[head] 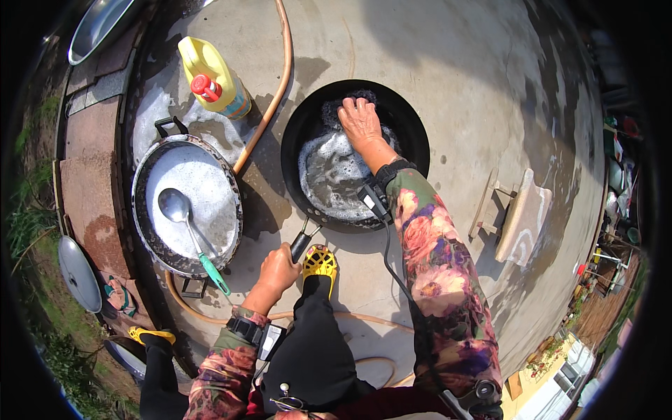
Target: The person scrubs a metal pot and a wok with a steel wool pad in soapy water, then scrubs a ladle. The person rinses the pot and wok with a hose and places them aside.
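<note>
A black frying pan (415, 137) lies on the concrete before me, with soapy, foamy water (336, 163) pooled in its lower part. My left hand (275, 270) is wrapped around the pan's black handle (301, 247). Inside the pan, my right hand (360, 123) presses a dark mesh scouring pad (332, 113) against the far inner wall; its fingers partly hide the pad. Left of the pan is a two-handled basin (137, 220) with a chipped rim, full of white suds. A metal ladle with a green handle (212, 273) rests in it, the handle reaching over the rim.
A yellow jug with a red cap (223, 79) stands beyond the basin, near an orange hose (286, 58). A small wooden stool (525, 218) is at the right. Along the left run paving slabs (89, 194), with a metal lid (79, 273) and a glove (119, 296).
</note>
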Demonstrator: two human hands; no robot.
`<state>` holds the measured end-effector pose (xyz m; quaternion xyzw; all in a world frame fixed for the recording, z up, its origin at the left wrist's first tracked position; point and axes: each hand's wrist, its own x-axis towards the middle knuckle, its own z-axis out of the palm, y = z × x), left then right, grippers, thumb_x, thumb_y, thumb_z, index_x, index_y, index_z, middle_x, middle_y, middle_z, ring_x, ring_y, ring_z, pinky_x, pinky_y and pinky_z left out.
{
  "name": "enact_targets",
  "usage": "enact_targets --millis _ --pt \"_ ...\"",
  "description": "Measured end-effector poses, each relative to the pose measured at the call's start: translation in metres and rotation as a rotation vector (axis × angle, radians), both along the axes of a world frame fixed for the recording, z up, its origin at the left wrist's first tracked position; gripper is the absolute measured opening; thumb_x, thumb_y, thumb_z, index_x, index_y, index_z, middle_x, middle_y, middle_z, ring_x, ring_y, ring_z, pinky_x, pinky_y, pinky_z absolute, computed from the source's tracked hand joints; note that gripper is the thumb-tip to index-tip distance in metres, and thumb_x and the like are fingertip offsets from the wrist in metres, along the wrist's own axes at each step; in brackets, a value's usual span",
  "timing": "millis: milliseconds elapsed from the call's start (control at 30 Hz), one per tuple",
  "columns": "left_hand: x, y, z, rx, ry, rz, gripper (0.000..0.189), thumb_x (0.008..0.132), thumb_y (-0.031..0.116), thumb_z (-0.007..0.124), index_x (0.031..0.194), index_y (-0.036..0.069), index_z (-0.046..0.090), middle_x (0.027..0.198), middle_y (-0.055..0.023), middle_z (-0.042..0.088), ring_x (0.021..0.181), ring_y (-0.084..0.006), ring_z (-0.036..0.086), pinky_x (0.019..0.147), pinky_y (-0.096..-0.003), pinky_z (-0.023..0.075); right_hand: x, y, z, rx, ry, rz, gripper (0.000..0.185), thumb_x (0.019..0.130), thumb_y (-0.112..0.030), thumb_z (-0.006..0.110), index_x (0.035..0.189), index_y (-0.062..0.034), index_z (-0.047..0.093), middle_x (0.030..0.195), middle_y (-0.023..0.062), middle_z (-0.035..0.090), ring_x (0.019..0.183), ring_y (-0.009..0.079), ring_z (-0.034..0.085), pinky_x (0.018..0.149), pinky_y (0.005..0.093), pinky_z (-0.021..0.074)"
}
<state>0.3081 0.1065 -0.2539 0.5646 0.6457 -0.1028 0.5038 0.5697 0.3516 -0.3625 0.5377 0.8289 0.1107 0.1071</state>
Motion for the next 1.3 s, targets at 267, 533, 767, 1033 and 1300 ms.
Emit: enact_targets --millis 267,533,767,1033,1300 --pt "-0.001 0.003 0.004 -0.002 0.003 0.014 0.025 0.073 0.012 0.066 0.091 -0.003 0.057 0.086 -0.0290 0.066 0.089 -0.0475 0.064 0.079 -0.0529 0.0516 0.067 -0.044 0.018 -0.311 -0.264 -0.147 0.023 0.089 -0.023 0.057 0.108 -0.0172 0.068 0.114 0.0052 0.054 0.108 0.0301 0.052 0.080 0.0519 0.0495" --pt "0.002 -0.002 0.002 -0.005 -0.014 0.070 0.025 0.071 0.011 0.064 0.090 -0.005 0.059 0.086 -0.0310 0.064 0.092 -0.0487 0.062 0.080 -0.0504 0.0507 0.047 -0.145 0.054 -0.678 0.227 -0.275 0.023 0.087 -0.009 0.053 0.108 -0.0123 0.062 0.121 0.0152 0.051 0.109 0.0397 0.052 0.089 0.0492 0.0489" --pt "0.007 -0.003 0.001 -0.047 -0.009 0.089 0.024 0.072 0.010 0.064 0.090 -0.005 0.059 0.083 -0.0306 0.064 0.090 -0.0480 0.063 0.079 -0.0502 0.0509 -0.043 -0.149 0.037 -0.630 0.458 -0.297 0.022 0.085 -0.004 0.057 0.106 -0.0094 0.058 0.120 0.0188 0.048 0.108 0.0422 0.052 0.085 0.0499 0.0517" --pt "0.007 -0.004 -0.001 -0.050 0.006 0.079 0.027 0.072 0.012 0.064 0.092 -0.005 0.060 0.083 -0.0306 0.064 0.089 -0.0481 0.063 0.079 -0.0503 0.0507 -0.055 -0.076 0.012 -0.331 0.469 -0.271 0.021 0.086 -0.011 0.057 0.106 -0.0153 0.059 0.121 0.0154 0.051 0.109 0.0381 0.053 0.083 0.0474 0.0522" --pt "0.006 -0.002 0.002 -0.033 -0.001 0.085 0.027 0.071 0.012 0.064 0.092 -0.004 0.061 0.084 -0.0299 0.065 0.090 -0.0478 0.063 0.081 -0.0504 0.0507 0.029 -0.041 0.020 -0.298 0.299 -0.376 0.021 0.087 -0.011 0.058 0.107 -0.0178 0.059 0.118 0.0131 0.051 0.110 0.0360 0.053 0.085 0.0450 0.0545"
